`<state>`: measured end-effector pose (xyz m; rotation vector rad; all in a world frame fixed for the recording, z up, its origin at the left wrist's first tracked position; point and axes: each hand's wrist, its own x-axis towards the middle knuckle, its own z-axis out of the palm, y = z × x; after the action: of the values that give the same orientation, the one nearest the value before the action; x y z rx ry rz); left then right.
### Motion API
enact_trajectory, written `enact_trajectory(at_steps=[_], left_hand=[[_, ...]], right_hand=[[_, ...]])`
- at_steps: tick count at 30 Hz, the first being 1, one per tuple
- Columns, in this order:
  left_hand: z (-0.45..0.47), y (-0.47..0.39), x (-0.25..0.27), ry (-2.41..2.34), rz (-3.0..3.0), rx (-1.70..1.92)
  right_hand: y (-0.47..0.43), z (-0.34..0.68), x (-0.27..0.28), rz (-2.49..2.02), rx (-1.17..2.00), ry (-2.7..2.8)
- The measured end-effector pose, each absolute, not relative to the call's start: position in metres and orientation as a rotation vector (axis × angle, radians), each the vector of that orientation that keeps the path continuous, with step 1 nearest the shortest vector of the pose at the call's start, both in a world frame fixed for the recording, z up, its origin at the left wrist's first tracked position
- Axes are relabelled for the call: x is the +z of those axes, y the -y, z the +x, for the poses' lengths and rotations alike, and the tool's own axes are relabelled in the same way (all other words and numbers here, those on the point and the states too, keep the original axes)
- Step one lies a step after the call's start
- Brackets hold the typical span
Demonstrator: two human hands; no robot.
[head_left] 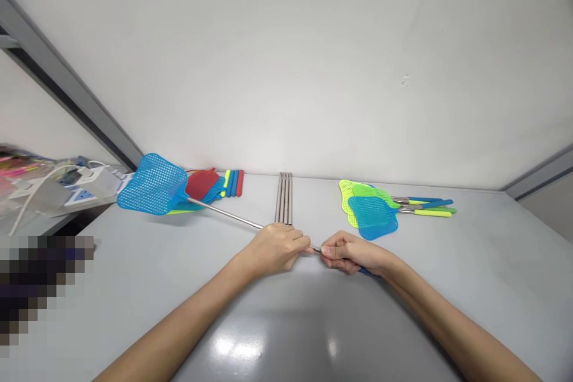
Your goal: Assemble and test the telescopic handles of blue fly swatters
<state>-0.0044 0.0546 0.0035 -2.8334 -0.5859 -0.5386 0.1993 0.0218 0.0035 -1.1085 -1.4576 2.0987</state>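
A fly swatter with a blue mesh head [153, 185] is held across the front of the table, its thin metal rod [228, 215] slanting down to the right. My left hand [276, 248] is wrapped round the rod. Just to its right, my right hand [351, 252] pinches the rod's end section, and a blue handle [370, 273] shows below the palm. A short piece of bare metal is visible between the two hands. Most of the handle is hidden by my right hand.
Several metal rods [283, 200] lie side by side behind my hands. Finished-looking swatters [373, 218] are piled at right. Loose red and blue heads [201, 185] and coloured handles [234, 183] lie at back left. A power strip [89, 194] with plugs stands by the left edge.
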Motion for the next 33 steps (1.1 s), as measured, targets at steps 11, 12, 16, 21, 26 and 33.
enact_trajectory(at_steps=[11,12,16,21,26,33], left_hand=[[-0.004,-0.053,-0.004,0.624,-2.835,-0.528],[-0.003,-0.051,-0.004,0.641,-2.836,-0.526],[0.004,-0.040,-0.003,0.705,-2.865,-0.529],[0.014,-0.032,-0.011,0.766,-2.879,-0.538],[0.016,-0.032,-0.017,0.817,-2.897,-0.579],[0.015,-0.035,-0.018,0.823,-2.904,-0.624]], right_hand=[[-0.023,0.203,-0.002,-1.045,2.165,1.411],[-0.023,0.204,-0.002,-1.033,2.179,1.407],[-0.024,0.205,-0.003,-1.021,2.202,1.417],[-0.025,0.204,-0.006,-1.030,2.197,1.416],[-0.025,0.202,-0.009,-1.035,2.180,1.404],[-0.024,0.202,-0.007,-1.026,2.183,1.394]])
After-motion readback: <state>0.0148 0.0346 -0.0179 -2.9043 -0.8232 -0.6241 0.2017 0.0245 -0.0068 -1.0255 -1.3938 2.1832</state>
